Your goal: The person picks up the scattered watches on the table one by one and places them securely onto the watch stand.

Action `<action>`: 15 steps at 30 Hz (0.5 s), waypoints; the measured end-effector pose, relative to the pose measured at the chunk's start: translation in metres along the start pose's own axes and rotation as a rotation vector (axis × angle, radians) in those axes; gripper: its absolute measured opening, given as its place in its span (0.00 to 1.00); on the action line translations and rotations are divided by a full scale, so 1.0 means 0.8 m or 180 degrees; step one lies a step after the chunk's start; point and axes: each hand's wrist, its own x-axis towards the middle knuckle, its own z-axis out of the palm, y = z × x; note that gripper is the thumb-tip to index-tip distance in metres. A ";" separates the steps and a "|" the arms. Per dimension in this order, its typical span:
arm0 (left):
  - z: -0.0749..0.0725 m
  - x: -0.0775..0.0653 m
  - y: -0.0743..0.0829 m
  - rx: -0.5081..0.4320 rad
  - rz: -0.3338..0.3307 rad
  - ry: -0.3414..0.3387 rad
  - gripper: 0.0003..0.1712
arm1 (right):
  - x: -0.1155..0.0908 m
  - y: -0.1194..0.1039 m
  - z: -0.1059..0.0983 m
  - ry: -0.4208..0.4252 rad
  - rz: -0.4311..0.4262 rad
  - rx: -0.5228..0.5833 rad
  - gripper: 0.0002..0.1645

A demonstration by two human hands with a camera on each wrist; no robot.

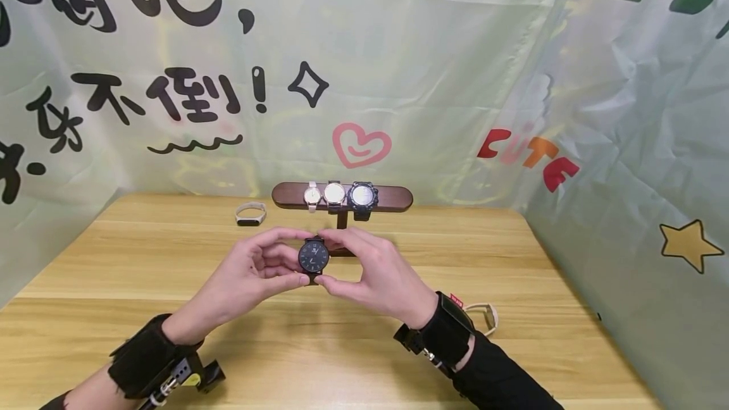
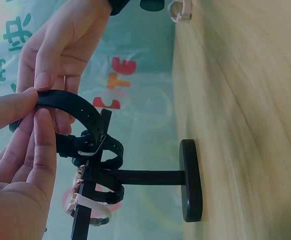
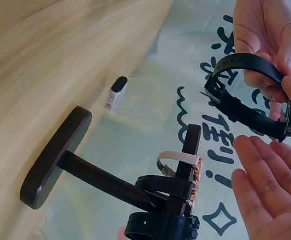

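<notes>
A black wristwatch [image 1: 314,255] with a dark dial is held upright between both hands, its dial toward the head camera. My left hand [image 1: 256,271] pinches it from the left, thumb at the lower end and index finger at the top. From the right, my right hand [image 1: 378,271] grips it likewise by thumb and fingers. In the right wrist view the black strap [image 3: 245,61] is a closed, buckled loop behind the dial. Just beyond stands a dark brown watch stand [image 1: 393,198], carrying a white-strapped watch [image 1: 312,195], a dark-strapped watch [image 1: 334,193] and a bulky black watch [image 1: 362,195].
A pale fitness band [image 1: 250,214] lies on the wooden table [image 1: 142,258], left of the stand. Another pale-strapped watch [image 1: 491,318] lies by the right wrist, partly hidden. A printed cloth [image 1: 433,68] hangs behind the table and along its sides.
</notes>
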 end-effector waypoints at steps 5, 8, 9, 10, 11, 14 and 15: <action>0.002 0.000 0.001 0.0011 -0.0015 0.0027 0.34 | 0.000 -0.001 0.002 0.0034 -0.0022 0.0116 0.35; 0.003 -0.001 0.001 0.0030 -0.0071 0.0075 0.33 | -0.001 -0.002 0.002 0.0051 -0.0037 0.0172 0.35; 0.004 -0.001 0.001 0.0031 -0.0086 0.0088 0.32 | -0.001 -0.002 0.002 0.0053 -0.0043 0.0185 0.34; 0.004 -0.001 0.001 0.0032 -0.0097 0.0100 0.32 | -0.001 -0.001 0.002 0.0054 -0.0050 0.0193 0.34; 0.004 -0.001 0.001 0.0021 -0.0097 0.0104 0.32 | -0.001 -0.001 0.002 0.0054 -0.0057 0.0198 0.34; 0.005 -0.001 0.001 -0.0006 -0.0098 0.0097 0.31 | -0.001 0.000 0.002 0.0046 -0.0095 0.0208 0.34; 0.005 -0.001 0.001 -0.0014 -0.0104 0.0095 0.31 | -0.001 0.001 0.002 0.0045 -0.0108 0.0211 0.34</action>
